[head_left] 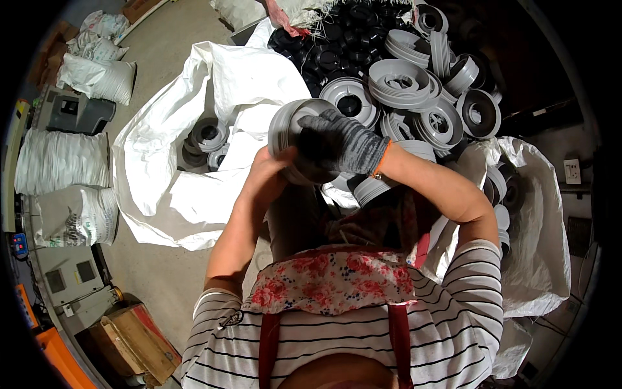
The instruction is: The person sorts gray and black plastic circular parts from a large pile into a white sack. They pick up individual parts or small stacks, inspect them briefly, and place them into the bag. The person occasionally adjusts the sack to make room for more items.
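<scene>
My left hand [271, 170], bare, is closed round the near left rim of a grey ribbed plastic ring [282, 129], which is tilted on its side in front of me. My right hand [350, 142] wears a grey-and-black knit glove and reaches into the ring's opening with bent fingers. Dark shadow and blur there hide its fingertips and whatever they grip. Just beyond the ring lies another grey ring [334, 94] with a black centre. Black plastic caps [330, 58] are heaped farther back.
A large open white sack [155, 155] at my left holds several grey rings [208, 134]. More grey rings [402, 84] are piled at the back right. Another white sack [541, 246] stands at my right. Filled sacks [97, 74] and a cardboard box [139, 343] sit along the left side.
</scene>
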`<state>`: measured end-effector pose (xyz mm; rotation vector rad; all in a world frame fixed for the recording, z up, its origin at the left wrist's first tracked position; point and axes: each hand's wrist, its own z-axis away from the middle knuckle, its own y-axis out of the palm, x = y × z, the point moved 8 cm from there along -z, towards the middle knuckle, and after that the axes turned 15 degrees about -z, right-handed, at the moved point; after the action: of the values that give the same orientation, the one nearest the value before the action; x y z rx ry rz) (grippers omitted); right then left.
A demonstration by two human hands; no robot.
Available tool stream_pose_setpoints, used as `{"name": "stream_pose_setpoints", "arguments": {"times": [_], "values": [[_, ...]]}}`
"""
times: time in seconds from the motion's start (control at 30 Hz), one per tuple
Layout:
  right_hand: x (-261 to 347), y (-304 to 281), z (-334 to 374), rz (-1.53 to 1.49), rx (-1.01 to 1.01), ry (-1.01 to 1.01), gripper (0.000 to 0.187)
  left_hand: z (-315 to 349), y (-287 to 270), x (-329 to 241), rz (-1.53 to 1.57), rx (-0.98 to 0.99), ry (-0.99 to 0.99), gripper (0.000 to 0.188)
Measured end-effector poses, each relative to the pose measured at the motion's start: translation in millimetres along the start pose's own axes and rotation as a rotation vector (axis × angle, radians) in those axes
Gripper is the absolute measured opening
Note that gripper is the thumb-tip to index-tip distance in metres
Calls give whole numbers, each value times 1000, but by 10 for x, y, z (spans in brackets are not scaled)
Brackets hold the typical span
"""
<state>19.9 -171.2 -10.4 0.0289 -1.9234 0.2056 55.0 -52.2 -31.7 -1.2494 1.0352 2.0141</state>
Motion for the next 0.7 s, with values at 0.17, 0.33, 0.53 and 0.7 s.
{"name": "stream_pose_setpoints", "arguments": {"times": [0.17, 0.33, 0.53, 0.7], "values": [[-316, 133, 4, 329, 248, 412, 58, 99, 16, -37, -172, -144, 124, 31], [195, 147, -121, 660, 118, 261, 51, 139, -47, -64, -179, -194, 163, 29], [-203, 93, -92, 451, 72, 393, 56, 157, -46, -164, -95, -226, 141, 31], [-524, 134, -165, 21, 147, 663, 47, 239, -335, -310, -693, -400, 119, 45]]}}
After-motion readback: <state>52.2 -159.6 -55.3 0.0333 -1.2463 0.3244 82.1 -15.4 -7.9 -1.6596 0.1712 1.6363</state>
